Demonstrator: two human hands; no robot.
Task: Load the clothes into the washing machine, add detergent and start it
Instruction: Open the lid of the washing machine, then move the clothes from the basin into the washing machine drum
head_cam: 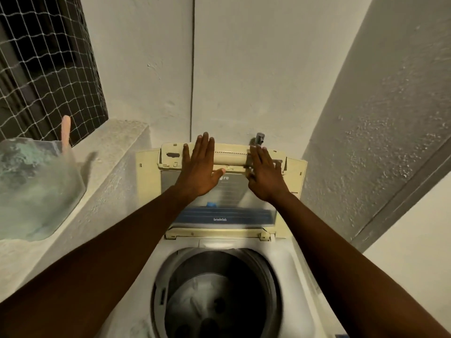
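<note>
A white top-loading washing machine (288, 262) stands below me with its folding lid (224, 186) raised upright against the back wall. The round drum (217, 296) is open, and pale cloth lies at its bottom. My left hand (199, 167) lies flat against the upper part of the raised lid, fingers apart and pointing up. My right hand (264, 174) lies flat beside it on the lid's top edge, fingers extended. Neither hand holds anything.
A clear plastic tub (36, 189) with greenish contents and a pink handle (65, 132) sits on the concrete ledge (109, 181) to the left. A netted window (46, 67) is above it. A grey tap (259, 139) sticks out of the wall behind the lid. Rough walls close in at right.
</note>
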